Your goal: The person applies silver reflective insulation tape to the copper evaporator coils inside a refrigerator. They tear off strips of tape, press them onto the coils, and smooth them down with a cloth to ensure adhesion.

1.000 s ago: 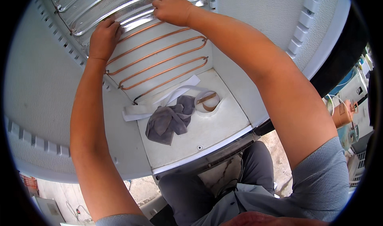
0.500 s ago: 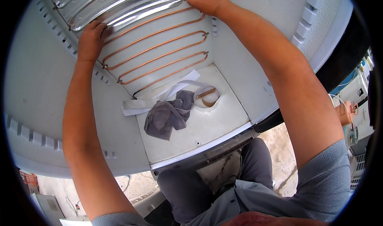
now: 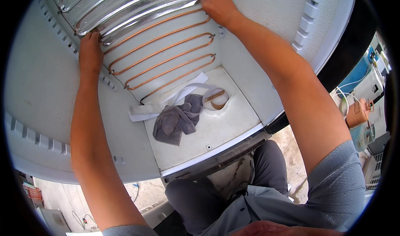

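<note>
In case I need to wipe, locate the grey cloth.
In the head view, left of centre, the grey cloth lies crumpled on the cabinet's white floor, just left of the white roll.

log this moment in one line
left hand: left edge of foil; right hand: right edge of foil; copper pipe: bare below; gray cloth, white roll: on base

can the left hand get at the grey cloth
Probably yes: nothing visible covers the grey cloth or blocks the way down, though the left hand is up at the silver foil.
</note>
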The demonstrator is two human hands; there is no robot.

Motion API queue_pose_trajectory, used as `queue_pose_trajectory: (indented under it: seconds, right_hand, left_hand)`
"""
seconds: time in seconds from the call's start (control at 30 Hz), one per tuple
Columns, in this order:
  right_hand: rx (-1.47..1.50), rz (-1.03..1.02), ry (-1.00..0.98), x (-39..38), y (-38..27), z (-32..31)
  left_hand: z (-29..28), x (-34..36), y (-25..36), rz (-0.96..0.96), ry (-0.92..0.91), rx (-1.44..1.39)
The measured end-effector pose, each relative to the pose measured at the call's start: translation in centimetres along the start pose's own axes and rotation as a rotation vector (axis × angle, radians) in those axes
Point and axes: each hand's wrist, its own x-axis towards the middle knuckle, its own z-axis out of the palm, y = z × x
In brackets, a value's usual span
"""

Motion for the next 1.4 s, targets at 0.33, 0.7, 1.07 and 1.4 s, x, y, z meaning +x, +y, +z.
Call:
queue_pose_trajectory:
  seconds: [0.33,0.7,1.07,1.4]
  right_hand:
    - [0.385,-0.126,0.215,1.9,-8.6,0.4]
    - [0.047,0.231,0.002,-2.6,-5.8,2.9]
    - [0.221,0.363,-0.079,-1.7,-6.3,2.3]
    - [0.837,0.669,-0.144,-9.6,-13.2,-5.7]
  left_hand:
    - [3.9,0.8,14.5,0.355,0.026,-0.158]
    - [7.2,-2.6,14.2,0.121,0.099,0.203]
    - [6.5,-5.0,12.5,-0.35,0.059,0.284]
    - [4.8,-6.0,10.7,-0.512,0.017,0.245]
